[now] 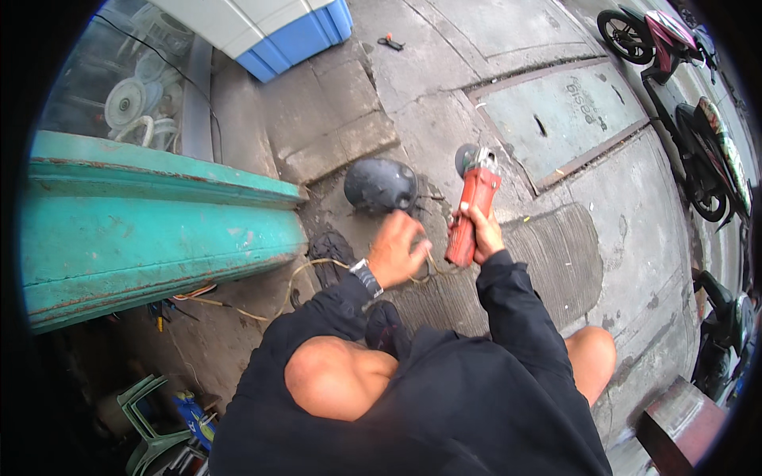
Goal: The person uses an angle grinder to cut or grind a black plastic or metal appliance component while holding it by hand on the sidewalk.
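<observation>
My right hand (482, 230) is wrapped round the red body of an angle grinder (478, 190). Its grey disc (466, 160) points away from me, up off the pavement. On the ground to its left sits a black, rounded metal body (381, 186), perhaps a compressor, with short stubs on its right side. Just on the near side of that body is my left hand (397, 250), its fingers loosely curled and the thumb apart, with nothing visible in it. Whether its fingertips touch the black body I cannot tell. A yellowish cord (305, 266) runs leftward along the ground below my left wrist.
A teal ledge (159, 230) stands on the left, below a glass case (151, 87) with white parts. Ahead are a concrete step (341, 147), a blue and white box (298, 40) and a small orange-black item (390, 41). Parked motorcycles (710, 159) line the right.
</observation>
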